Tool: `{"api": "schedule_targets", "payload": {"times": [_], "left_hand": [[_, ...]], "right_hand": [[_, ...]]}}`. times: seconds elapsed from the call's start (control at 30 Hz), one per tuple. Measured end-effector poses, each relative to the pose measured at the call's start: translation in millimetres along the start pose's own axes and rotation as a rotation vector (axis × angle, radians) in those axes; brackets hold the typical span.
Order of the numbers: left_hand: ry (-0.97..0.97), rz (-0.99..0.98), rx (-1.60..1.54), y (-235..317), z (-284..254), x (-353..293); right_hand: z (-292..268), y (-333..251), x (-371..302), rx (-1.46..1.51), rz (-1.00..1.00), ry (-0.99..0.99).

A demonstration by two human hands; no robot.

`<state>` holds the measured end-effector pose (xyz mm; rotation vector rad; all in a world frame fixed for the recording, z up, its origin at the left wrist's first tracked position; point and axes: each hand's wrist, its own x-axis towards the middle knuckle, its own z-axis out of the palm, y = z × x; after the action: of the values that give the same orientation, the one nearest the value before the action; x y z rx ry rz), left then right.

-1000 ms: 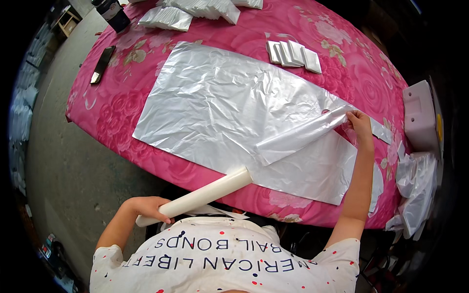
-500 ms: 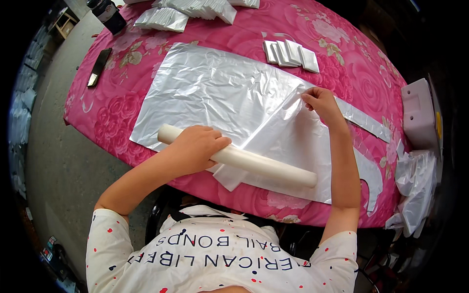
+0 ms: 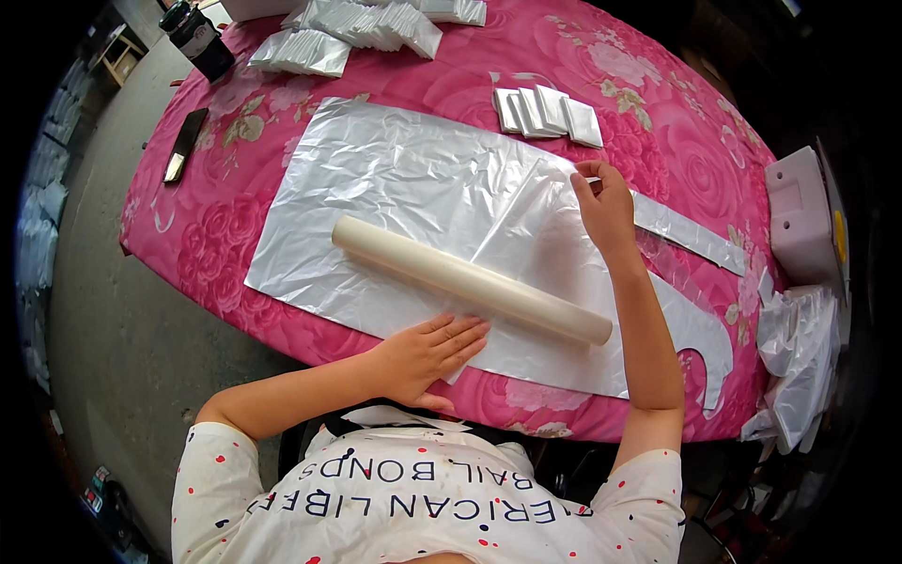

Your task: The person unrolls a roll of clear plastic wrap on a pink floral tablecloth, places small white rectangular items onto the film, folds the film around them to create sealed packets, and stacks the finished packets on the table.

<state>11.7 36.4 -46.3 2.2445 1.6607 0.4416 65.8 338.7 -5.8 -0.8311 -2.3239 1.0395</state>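
A thin, shiny white plastic sheet (image 3: 395,155) with strap-like strips at its right end, like a disposable apron, lies over the table. Across its middle rests a cream-coloured roll or tube (image 3: 470,279), slanting down to the right, with no hand on it. My left hand (image 3: 427,357) is open, fingers stretched flat on the plastic at the near edge, below the roll. My right hand (image 3: 604,202) pinches the far edge of a plastic layer, fingers closed. A diagonal fold line runs from that pinch toward the roll.
Folded plastic packets (image 3: 550,113) lie beyond the sheet, with larger piles (image 3: 376,28) farther back. A phone (image 3: 185,146) and dark bottle (image 3: 197,42) stand or lie at left. A pinkish-white box (image 3: 799,211) and hanging plastic bags (image 3: 799,348) are at right. The tablecloth (image 3: 207,226) is pink and floral.
My left hand has let go of the roll and moved down to the near edge of the sheet. The roll now lies by itself. My right hand still pinches the plastic, slightly farther left.
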Motion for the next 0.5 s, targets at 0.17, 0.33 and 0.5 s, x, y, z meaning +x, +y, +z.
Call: {"api": "schedule_targets", "payload": {"times": [0.17, 0.33, 0.5], "left_hand": [[0.009, -0.098, 0.011, 19, 12, 3], [0.017, -0.130, 0.015, 27, 15, 3], [0.022, -0.091, -0.035, 25, 10, 4]], "right_hand": [[2, -40, -102, -0.095, -0.327, -0.385], [1, -21, -132, -0.291, -0.360, -0.321], [-40, 30, -96, -0.448, -0.229, -0.011]]}}
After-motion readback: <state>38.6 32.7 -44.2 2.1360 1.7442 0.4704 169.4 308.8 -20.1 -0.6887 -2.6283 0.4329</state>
